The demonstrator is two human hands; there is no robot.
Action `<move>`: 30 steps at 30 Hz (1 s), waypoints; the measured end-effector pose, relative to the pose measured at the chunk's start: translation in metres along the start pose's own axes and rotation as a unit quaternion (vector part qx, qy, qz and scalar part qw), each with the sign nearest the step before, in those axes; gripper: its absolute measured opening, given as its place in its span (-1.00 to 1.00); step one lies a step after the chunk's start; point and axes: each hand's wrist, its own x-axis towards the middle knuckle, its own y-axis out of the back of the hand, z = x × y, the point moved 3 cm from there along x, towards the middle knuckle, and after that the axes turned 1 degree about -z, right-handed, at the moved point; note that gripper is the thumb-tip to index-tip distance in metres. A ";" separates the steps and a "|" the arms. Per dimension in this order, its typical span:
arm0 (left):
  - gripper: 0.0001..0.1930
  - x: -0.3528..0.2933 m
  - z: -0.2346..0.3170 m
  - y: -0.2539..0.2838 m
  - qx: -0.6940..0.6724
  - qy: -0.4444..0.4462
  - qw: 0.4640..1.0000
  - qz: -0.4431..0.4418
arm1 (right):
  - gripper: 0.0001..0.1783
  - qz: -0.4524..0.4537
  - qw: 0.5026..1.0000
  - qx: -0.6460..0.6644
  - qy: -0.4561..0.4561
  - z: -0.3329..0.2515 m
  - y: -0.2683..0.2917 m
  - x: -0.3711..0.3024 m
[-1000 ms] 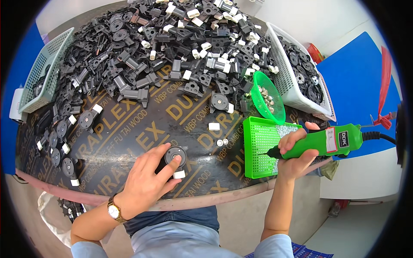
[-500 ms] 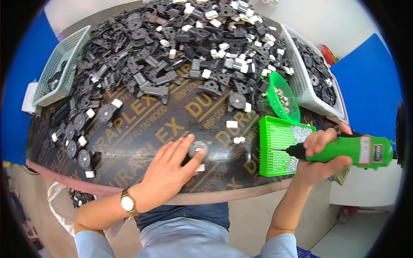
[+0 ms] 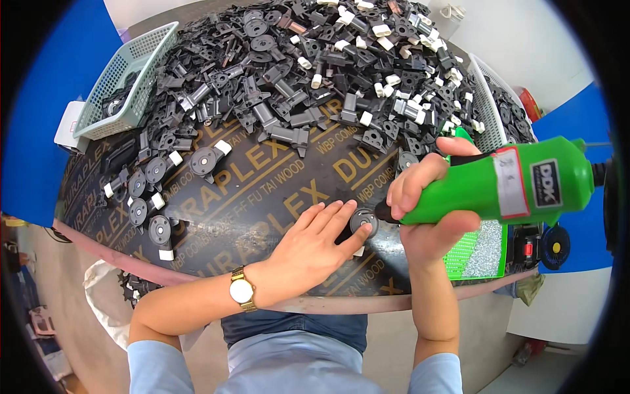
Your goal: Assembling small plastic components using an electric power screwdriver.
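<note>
My left hand (image 3: 308, 246), a gold watch on its wrist, lies low over the dark table (image 3: 223, 230). Its thumb presses on a black round plastic part (image 3: 364, 222) with a white end piece, and the index finger rests at the part's left edge, so the part is held against the table. Wrapped round a green electric screwdriver (image 3: 489, 184) is my right hand (image 3: 426, 197). The screwdriver lies nearly level, its dark nose pointing left at the round part. From this angle I cannot tell whether the bit touches it.
Black and white parts (image 3: 282, 85) are heaped across the back. Several round parts (image 3: 155, 169) sit at the left. A pale green basket (image 3: 128, 72) stands back left, a white basket (image 3: 482, 108) back right. The screwdriver partly covers a green tray of silver screws (image 3: 485, 253).
The screwdriver has come left from over the screw tray to the round part and looms larger. The view has shifted, so the table's contents sit differently in it. My left hand stays on the part.
</note>
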 end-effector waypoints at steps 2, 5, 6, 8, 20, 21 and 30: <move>-0.49 0.001 0.000 0.000 -0.005 0.002 1.000 -0.003 | 0.00 -0.001 1.000 -0.010 0.000 0.002 0.000 0.001; -0.49 0.001 0.000 0.001 -0.006 0.008 1.000 -0.005 | -0.01 -0.025 1.000 -0.009 -0.004 0.006 0.000 0.004; -0.50 0.002 0.000 0.000 -0.016 0.007 1.000 -0.003 | -0.07 -0.033 0.999 0.023 0.008 0.007 -0.001 0.005; -0.51 0.003 0.000 0.002 -0.026 0.006 1.000 -0.001 | -0.10 -0.022 1.000 0.015 0.012 0.009 -0.006 0.006; -0.58 -0.001 0.003 0.002 -0.055 -0.010 0.998 0.025 | -0.31 0.030 0.995 -0.058 0.074 0.011 -0.016 -0.006; -0.58 0.001 0.004 0.002 -0.046 -0.008 0.998 0.031 | -0.31 0.031 0.995 -0.062 0.076 0.008 -0.015 -0.005; -0.52 0.001 0.006 0.010 0.013 0.059 0.998 -0.017 | 0.00 0.132 0.988 -0.067 0.040 -0.048 0.074 -0.017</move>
